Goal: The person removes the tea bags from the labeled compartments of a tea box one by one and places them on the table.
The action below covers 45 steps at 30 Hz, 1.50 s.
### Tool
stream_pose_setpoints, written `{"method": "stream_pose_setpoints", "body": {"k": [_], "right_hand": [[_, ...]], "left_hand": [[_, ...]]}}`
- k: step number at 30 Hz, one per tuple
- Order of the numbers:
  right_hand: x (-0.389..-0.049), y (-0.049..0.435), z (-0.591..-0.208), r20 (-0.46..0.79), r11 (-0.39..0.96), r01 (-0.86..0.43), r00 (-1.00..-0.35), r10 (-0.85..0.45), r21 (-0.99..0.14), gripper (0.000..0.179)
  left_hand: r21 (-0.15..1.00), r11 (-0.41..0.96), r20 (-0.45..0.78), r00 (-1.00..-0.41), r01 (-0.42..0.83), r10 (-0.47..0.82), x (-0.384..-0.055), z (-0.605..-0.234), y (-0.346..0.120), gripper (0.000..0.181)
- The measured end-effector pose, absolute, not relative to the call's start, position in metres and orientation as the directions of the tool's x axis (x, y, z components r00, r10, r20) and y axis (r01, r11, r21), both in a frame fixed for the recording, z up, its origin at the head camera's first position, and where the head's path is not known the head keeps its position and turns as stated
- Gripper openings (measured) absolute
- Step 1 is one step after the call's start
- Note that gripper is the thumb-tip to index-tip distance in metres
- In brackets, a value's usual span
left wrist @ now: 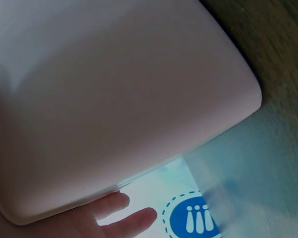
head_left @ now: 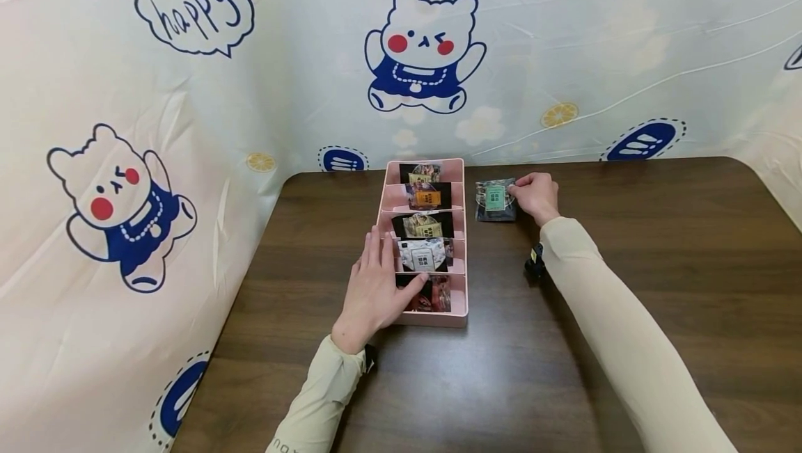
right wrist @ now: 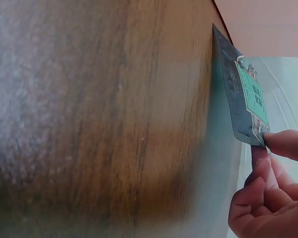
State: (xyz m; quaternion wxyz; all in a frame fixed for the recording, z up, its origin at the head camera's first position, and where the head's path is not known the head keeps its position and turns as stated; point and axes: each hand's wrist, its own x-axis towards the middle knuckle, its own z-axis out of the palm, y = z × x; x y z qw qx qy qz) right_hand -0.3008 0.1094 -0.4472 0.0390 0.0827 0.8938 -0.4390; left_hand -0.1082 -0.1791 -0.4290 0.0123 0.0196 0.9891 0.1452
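A dark sachet with a green label (head_left: 495, 198) is at the far side of the table, just right of the pink compartment box (head_left: 459, 300). My right hand (head_left: 537, 197) pinches its right edge between thumb and fingers; the right wrist view shows the sachet (right wrist: 248, 94) tilted at the tabletop. With its fingers extended, my left hand (head_left: 376, 289) rests on the left rim of the box, thumb reaching over the front compartments. Inside the box lie a white sachet (head_left: 422, 256), an orange-labelled sachet (head_left: 429, 196), and several dark ones, one per section or overlapping.
The dark wooden table (head_left: 501, 383) extends around the box on both sides. A pale printed cloth (head_left: 532, 35) with cartoon bears hangs behind the table's back edge and along its left side. A small black device (head_left: 535, 263) sits at my right wrist.
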Motion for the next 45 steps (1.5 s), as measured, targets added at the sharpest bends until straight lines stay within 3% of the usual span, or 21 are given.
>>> {"method": "stream_pose_setpoints", "body": {"k": [9,13,20,26,34,45], "right_hand": [[-0.296,0.106,-0.446,-0.154,0.704,0.159,-0.986,0.071,-0.693,0.035],[-0.297,0.101,-0.441,-0.101,0.714,0.105,-0.994,0.049,-0.692,0.034],[-0.302,0.076,-0.425,0.082,0.689,-0.095,-0.995,-0.051,-0.719,0.028],[-0.305,0.043,-0.405,0.234,0.648,-0.322,-0.947,-0.221,-0.691,0.026],[-0.309,0.013,-0.398,0.148,0.728,-0.398,-0.911,-0.384,-0.559,0.029],[-0.315,-0.005,-0.4,0.066,0.796,-0.41,-0.902,-0.428,-0.445,0.031]], "left_hand": [[0.291,0.956,-0.022,-0.999,0.023,0.031,-0.107,-0.43,-0.182,0.102],[0.292,0.956,-0.02,-0.999,0.022,0.029,-0.107,-0.429,-0.183,0.102],[0.287,0.958,-0.014,-0.999,0.029,0.035,-0.106,-0.429,-0.184,0.101],[0.27,0.963,-0.013,-0.999,0.027,0.031,-0.107,-0.43,-0.183,0.101],[0.253,0.967,-0.023,-0.999,0.025,0.032,-0.109,-0.429,-0.178,0.101],[0.251,0.967,-0.01,-0.999,0.03,0.034,-0.108,-0.428,-0.179,0.1]]}}
